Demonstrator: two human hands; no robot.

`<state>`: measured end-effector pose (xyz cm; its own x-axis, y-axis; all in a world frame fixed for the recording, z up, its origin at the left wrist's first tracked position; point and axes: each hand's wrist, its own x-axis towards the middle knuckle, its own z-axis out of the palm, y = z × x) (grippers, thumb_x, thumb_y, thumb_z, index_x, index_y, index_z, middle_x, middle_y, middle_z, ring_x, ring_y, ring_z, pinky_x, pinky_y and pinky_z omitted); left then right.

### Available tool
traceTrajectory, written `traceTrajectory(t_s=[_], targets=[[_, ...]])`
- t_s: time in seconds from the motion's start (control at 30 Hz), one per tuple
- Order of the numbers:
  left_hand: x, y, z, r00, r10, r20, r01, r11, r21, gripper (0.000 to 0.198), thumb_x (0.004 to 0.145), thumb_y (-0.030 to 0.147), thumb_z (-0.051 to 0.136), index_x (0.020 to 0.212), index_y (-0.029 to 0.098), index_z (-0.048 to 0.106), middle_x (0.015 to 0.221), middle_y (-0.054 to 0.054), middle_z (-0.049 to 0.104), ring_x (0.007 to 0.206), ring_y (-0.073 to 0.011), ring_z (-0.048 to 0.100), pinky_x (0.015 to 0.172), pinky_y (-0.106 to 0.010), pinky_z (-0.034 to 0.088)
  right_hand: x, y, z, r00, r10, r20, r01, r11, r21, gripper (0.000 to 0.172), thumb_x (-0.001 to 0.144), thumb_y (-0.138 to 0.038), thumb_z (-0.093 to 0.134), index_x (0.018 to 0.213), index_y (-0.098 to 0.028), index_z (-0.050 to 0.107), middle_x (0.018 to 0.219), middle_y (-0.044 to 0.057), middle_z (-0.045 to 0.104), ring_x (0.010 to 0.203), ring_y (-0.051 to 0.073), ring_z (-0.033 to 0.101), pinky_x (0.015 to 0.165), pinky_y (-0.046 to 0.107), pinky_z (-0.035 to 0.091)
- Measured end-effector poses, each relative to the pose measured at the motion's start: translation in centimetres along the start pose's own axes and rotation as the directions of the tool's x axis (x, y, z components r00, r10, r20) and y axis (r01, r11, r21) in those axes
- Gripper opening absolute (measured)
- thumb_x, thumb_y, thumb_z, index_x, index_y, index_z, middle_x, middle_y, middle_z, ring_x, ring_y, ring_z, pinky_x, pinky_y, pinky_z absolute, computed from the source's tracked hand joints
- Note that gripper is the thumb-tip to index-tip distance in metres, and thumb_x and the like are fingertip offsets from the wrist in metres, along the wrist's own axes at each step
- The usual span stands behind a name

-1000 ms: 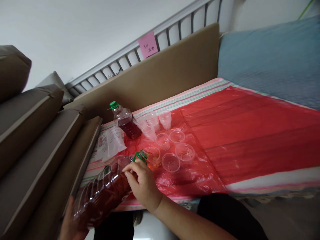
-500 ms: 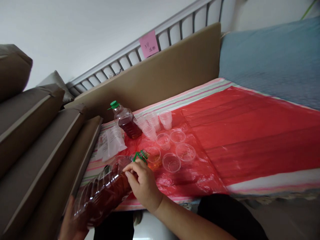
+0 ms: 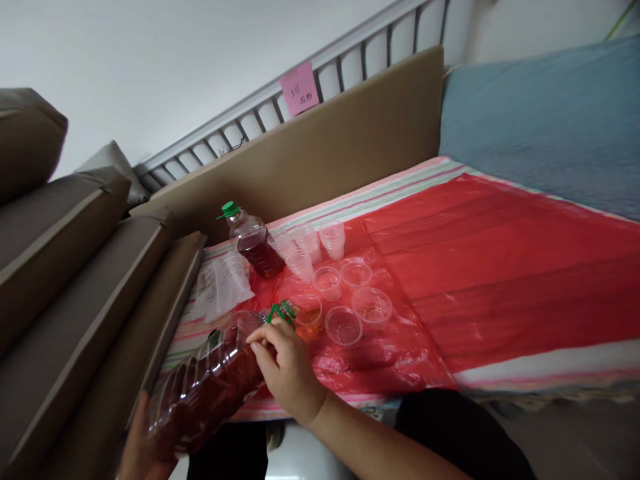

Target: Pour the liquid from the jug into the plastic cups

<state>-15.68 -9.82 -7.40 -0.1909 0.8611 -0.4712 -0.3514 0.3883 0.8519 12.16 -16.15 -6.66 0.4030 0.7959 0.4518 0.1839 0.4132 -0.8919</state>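
As the left hand [image 3: 137,443] bears its base, a tilted bottle [image 3: 210,373] meets a cup [image 3: 309,311] in the right hand's [image 3: 286,367] grip

Nearest, dark-clad legs [image 3: 457,433] show below the near edge of the striped cloth [image 3: 370,197]. By that cloth's near left corner the left hand is clasped on the bottle's base, thumb up along its end, the other fingers mostly hidden. Farther along, the right hand is closed at the bottle's neck beside the green handle [image 3: 274,312], fingers curled, thumb and forefinger close together at the shoulder. The mouth is at the cup's left rim, and orange liquid [image 3: 309,328] shows inside the cup; whether glass and rim touch cannot be told.

Around that cup, four more open cups [image 3: 372,313] stand near the left end of the red sheet [image 3: 500,267]. Behind them are ribbed cup stacks [image 3: 333,241], and toward the far left corner an upright bottle [image 3: 263,253] with a green cap. A clear plastic bag [image 3: 223,287] lies by the cloth's left edge, next to tan cushions [image 3: 30,273]. Along its far edge runs a tan panel [image 3: 350,133], with a pink note [image 3: 299,90] above.
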Motion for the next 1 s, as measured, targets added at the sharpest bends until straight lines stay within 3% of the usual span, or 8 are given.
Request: traceTrajectory(t_s=[0.2, 0.57, 0.77, 1.0], targets=[[-0.2, -0.1, 0.0, 0.999, 0.044, 0.009, -0.044, 0.999, 0.015, 0.050, 0.088, 0.023, 0.048, 0.138, 0.019, 0.050, 0.084, -0.008, 0.078, 0.079, -0.0294, 0.073, 0.082, -0.046, 0.058, 0.0, 0.0, 0.0, 1.000, 0.002, 0.000, -0.002, 1.000, 0.010, 0.020, 0.081, -0.004, 0.056, 0.084, -0.021, 0.066, 0.078, 0.000, 0.058, 0.075, 0.014, 0.058, 0.071, 0.025, 0.046], [-0.4, 0.1, 0.2, 1.000, -0.011, 0.011, 0.011, 1.000, -0.019, 0.053, 0.087, 0.022, 0.051, 0.140, 0.019, 0.047, 0.090, -0.010, 0.077, 0.083, -0.0306, 0.073, 0.083, -0.047, 0.058, 0.0, 0.1, 0.1, 1.000, 0.004, 0.000, -0.004, 1.000, 0.003, 0.020, 0.081, -0.004, 0.056, 0.084, -0.021, 0.066, 0.078, 0.000, 0.058, 0.074, 0.014, 0.058, 0.071, 0.026, 0.046], [-0.1, 0.3, -0.1, 1.000, -0.019, 0.000, 0.019, 0.999, -0.033, 0.052, 0.086, 0.021, 0.050, 0.138, 0.020, 0.050, 0.079, -0.008, 0.077, 0.063, -0.0264, 0.072, 0.076, -0.044, 0.059, 0.1, -0.1, 0.0, 1.000, 0.005, -0.003, -0.005, 1.000, 0.007, 0.018, 0.081, -0.005, 0.057, 0.084, -0.020, 0.067, 0.078, 0.000, 0.057, 0.074, 0.014, 0.058, 0.071, 0.026, 0.045], [-1.1, 0.2, 1.1, 0.999, 0.023, -0.026, -0.023, 1.000, 0.000, 0.050, 0.089, 0.021, 0.045, 0.139, 0.020, 0.048, 0.067, -0.004, 0.075, 0.050, -0.0224, 0.068, 0.066, -0.039, 0.060, 0.0, 0.1, 0.1, 1.000, 0.001, -0.008, -0.001, 1.000, 0.011, 0.018, 0.081, -0.005, 0.057, 0.084, -0.020, 0.067, 0.078, 0.001, 0.057, 0.075, 0.014, 0.058, 0.071, 0.026, 0.045]])
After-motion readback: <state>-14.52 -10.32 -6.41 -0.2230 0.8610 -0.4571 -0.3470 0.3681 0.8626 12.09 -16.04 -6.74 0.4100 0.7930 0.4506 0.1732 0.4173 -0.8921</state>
